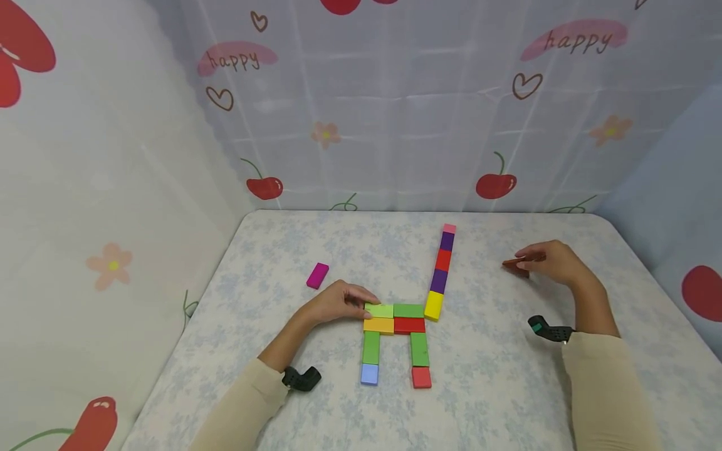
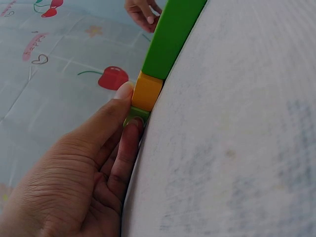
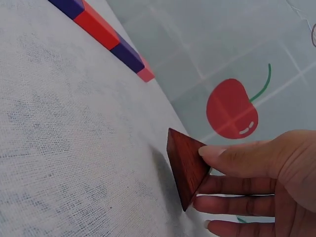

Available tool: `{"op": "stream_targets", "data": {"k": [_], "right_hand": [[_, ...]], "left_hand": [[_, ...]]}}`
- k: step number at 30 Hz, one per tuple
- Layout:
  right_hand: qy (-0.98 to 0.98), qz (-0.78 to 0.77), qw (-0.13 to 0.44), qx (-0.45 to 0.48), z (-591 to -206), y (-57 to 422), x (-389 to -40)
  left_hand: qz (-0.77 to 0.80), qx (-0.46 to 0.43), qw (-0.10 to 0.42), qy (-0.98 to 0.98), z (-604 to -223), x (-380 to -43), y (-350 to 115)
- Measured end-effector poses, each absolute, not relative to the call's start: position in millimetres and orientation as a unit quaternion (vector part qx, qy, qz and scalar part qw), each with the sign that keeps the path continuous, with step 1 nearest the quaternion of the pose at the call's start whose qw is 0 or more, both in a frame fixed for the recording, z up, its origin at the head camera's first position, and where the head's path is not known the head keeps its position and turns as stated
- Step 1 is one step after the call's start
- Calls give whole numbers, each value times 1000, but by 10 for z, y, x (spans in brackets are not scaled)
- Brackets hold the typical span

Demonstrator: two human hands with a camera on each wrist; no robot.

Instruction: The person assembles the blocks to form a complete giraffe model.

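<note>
Between the thumb and fingers of my right hand (image 1: 555,262) is a dark reddish-brown triangular wooden block (image 3: 190,165), pinched by one side and tilted just above the table on the right. My left hand (image 1: 337,302) pinches the left end of a light green block (image 1: 380,311), its thumb beside the orange-yellow block (image 1: 379,326). These lie against a green block (image 1: 408,311) and a red block (image 1: 409,326). Below them are two green blocks (image 1: 371,347), one ending in a light blue block (image 1: 369,374), the other in a light red block (image 1: 421,377).
From the arrangement's right corner a slanting row runs back: a yellow block (image 1: 434,305), purple and red blocks, and a pink block (image 1: 449,228) at the far end. One magenta block (image 1: 318,275) lies alone behind my left hand. Printed curtains surround the patterned table (image 1: 479,401).
</note>
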State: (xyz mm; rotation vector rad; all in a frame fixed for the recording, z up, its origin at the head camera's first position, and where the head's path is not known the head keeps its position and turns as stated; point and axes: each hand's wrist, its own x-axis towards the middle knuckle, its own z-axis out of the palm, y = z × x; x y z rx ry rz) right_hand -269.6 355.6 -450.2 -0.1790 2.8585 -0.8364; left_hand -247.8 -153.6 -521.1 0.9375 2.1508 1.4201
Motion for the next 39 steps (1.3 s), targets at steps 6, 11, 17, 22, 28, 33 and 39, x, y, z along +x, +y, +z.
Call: {"op": "stream_targets", "data": {"k": [6, 11, 17, 22, 28, 33, 39], "right_hand": [[943, -315, 88, -68, -4566, 3541, -2723], [945, -315, 58, -60, -4619, 3517, -2746], [946, -322, 33, -21, -4656, 3528, -2745], [946, -321, 43, -18, -4656, 3578, -2739], [941, -326, 86, -10, -4650, 3629, -2718], [942, -320, 97, -17, -4678, 3628, -2715], [944, -321, 76, -18, -4691, 3604, -2716]], "left_hand": [[512, 337, 200, 764, -5216, -2483, -1537], [513, 335, 198, 765, -5231, -2485, -1553], [511, 333, 197, 768, -5227, -2486, -1540], [512, 336, 197, 765, -5237, -2489, -1531], [511, 340, 194, 765, -5249, -2497, -1533], [497, 343, 190, 774, -5254, -2495, -1540], [495, 340, 189, 777, -5236, -2494, -1533]]}}
